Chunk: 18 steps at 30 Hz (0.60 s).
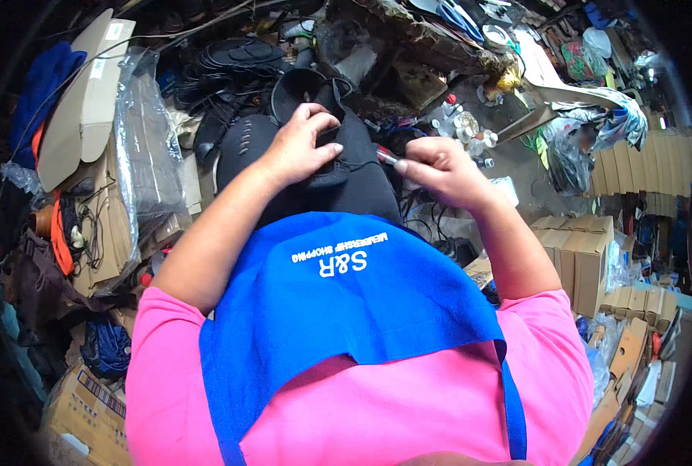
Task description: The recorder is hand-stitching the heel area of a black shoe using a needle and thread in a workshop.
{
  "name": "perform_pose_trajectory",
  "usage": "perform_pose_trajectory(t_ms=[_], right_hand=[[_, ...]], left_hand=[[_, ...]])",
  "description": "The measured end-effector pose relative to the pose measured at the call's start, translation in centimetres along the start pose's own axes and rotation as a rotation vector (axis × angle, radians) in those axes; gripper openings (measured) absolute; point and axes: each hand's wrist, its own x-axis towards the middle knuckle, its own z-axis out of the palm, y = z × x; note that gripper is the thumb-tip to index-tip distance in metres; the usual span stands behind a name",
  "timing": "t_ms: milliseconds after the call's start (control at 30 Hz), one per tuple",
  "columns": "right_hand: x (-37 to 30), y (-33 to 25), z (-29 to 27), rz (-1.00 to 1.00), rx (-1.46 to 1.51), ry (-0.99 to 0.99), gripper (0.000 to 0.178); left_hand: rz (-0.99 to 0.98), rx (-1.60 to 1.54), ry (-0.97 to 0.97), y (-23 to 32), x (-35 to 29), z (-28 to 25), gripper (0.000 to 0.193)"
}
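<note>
A black shoe (329, 177) rests across my black-clad lap, its opening turned away from me. My left hand (303, 147) grips the shoe from above, fingers bent over its upper and thumb to the right. Just right of the shoe, my right hand (443, 172) is closed around a slim tool with a red and silver handle (387, 155). Its working tip cannot be made out. A thin dark strand appears to run from the shoe toward the right hand. Over my pink shirt hangs a blue apron (346, 303).
Flat cardboard (89, 101) and clear plastic wrap (151, 132) lean at the left. Black coiled material (233, 66) lies beyond my knees. Small clear bottles (462, 124) stand to the right of my right hand. Cardboard boxes (575, 252) are stacked at the right.
</note>
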Motion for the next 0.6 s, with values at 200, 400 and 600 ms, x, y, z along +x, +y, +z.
perform_pose_trajectory(t_ms=[200,400,600], right_hand=[[2.5,1.3,1.6,-0.202,-0.11,0.148,0.019],[4.8,1.3,2.4,-0.225,-0.287,0.107,0.02],[5.1,1.2,2.6,-0.211,-0.393,0.081,0.021]], left_hand=[[0.032,0.056,-0.294,0.9,2.8,-3.9,0.03],[0.025,0.008,-0.302,0.0,3.5,-4.1,0.023],[0.071,-0.169,-0.375,-1.1,3.5,-4.0,0.024]])
